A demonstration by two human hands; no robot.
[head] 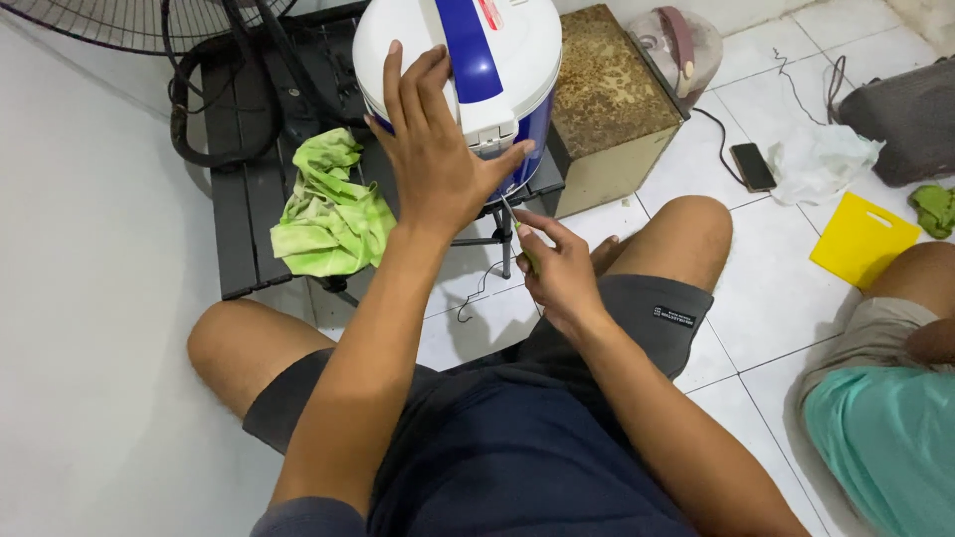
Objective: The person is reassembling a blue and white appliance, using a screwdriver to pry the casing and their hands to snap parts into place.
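A thin screwdriver is pinched in the right hand, tip under the cooker's base. Beyond, the cooker is steadied on the bench by the spread left hand; firm pressure should be kept, a green cloth lying left.

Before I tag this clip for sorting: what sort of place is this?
Probably a home floor: white tiled floor, black standing fan, white-and-blue rice cooker under the left hand.
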